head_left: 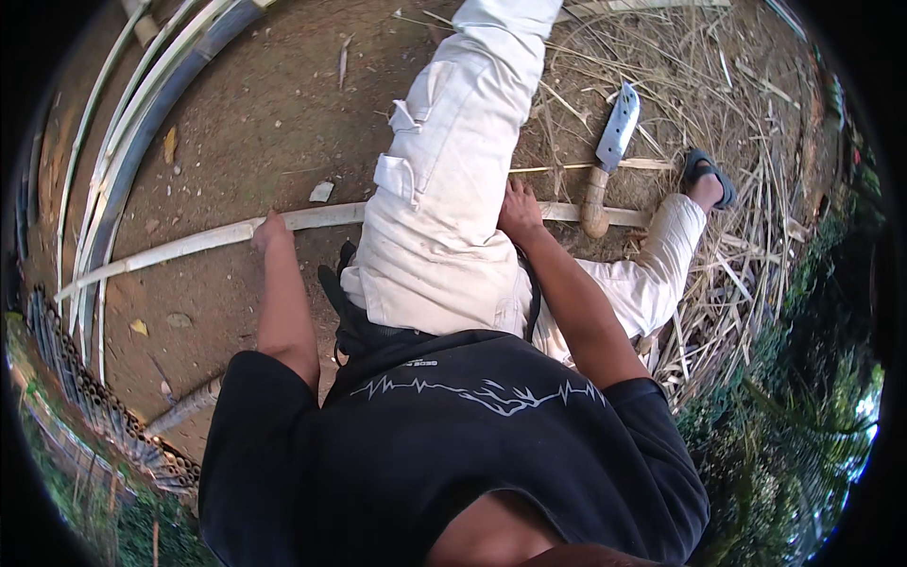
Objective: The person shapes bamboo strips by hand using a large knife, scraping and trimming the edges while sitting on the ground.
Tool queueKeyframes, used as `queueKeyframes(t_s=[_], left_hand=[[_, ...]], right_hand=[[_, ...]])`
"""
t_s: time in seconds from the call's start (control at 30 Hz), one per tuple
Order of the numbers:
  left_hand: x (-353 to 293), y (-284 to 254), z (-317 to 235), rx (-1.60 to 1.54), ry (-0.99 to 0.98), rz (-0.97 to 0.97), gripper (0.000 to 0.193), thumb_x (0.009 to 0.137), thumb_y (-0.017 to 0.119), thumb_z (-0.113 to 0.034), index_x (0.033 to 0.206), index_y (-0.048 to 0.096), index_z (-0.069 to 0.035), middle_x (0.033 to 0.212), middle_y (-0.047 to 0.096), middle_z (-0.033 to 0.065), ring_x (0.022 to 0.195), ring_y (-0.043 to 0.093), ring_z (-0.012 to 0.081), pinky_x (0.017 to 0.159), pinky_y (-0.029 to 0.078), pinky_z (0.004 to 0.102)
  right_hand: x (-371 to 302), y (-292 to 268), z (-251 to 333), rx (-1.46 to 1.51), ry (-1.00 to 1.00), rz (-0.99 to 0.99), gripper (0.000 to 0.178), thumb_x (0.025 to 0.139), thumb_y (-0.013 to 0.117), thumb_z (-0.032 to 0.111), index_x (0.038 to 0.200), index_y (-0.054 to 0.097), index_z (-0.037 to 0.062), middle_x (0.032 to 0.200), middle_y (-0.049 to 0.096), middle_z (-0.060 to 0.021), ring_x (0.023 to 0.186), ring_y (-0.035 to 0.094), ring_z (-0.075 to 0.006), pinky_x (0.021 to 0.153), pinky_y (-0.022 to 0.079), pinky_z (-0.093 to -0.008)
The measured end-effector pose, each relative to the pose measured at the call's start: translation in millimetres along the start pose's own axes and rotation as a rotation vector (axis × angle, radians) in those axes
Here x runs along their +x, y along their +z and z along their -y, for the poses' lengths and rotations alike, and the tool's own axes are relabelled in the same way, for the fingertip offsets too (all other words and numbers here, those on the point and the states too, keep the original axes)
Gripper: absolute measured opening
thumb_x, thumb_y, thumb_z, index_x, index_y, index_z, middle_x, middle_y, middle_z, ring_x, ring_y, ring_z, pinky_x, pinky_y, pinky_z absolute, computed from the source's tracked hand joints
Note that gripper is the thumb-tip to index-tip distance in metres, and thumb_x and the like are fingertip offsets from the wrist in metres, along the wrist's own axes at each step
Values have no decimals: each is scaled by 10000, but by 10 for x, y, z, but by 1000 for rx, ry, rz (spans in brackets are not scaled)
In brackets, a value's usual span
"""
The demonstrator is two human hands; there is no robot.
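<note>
A long pale bamboo strip [179, 250] runs from the far left, passes beneath my trouser leg [444, 198] and comes out on the right. My left hand [270, 231] is closed round it, left of the leg. Just right of the leg, my right hand [520, 212] grips the same strip with bent fingers, partly hidden by the thigh. Farther right lies a broad knife [619, 132] with a holed steel blade pointing away. Its rounded wooden handle [594, 203] rests across the strip's right part.
Long split bamboo lengths [142, 142] curve along the left side. Cut bamboo tubes [104, 416] are stacked at the lower left. Shavings and thin slivers [746, 274] litter the soil on the right, around my sandalled foot [710, 180]. A pale stone-like piece [321, 192] lies near the strip.
</note>
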State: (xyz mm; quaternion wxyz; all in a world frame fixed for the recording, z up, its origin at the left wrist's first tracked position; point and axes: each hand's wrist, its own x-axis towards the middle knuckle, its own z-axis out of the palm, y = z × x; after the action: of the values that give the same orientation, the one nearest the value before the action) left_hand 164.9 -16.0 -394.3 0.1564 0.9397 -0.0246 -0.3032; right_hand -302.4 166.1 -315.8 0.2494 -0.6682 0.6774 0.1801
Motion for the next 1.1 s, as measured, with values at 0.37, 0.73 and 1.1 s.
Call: queueKeyframes(t_s=[0.37, 0.73, 1.1], left_hand=[[-656, 328, -1194, 526, 711, -582, 767, 716, 792, -278, 1312, 359, -61, 1260, 399, 270, 1146, 453, 420, 1013, 402, 472], [-1292, 824, -3454, 739, 1571, -370, 786, 816, 754, -179, 1480, 348, -72, 1542, 321, 207, 1467, 266, 384, 1190, 238, 514], [-1120, 770, -3213, 1159, 1920, -268, 200, 861, 613, -121, 1056, 630, -83, 994, 655, 92, 975, 659, 251, 884, 445, 431]], right_hand=[[-31, -468, -71, 401, 212, 145, 501, 728, 808, 259, 1173, 647, 96, 1255, 589, -173, 1213, 542, -372, 1020, 466, -471], [-67, 77, -684, 828, 629, -236, 169, 861, 738, 199, 928, 690, 51, 778, 689, -107, 721, 659, -252, 711, 516, -386], [1, 273, -761, 916, 604, -187, 202, 872, 713, 212, 928, 711, 19, 771, 689, -104, 709, 638, -232, 689, 501, -388]])
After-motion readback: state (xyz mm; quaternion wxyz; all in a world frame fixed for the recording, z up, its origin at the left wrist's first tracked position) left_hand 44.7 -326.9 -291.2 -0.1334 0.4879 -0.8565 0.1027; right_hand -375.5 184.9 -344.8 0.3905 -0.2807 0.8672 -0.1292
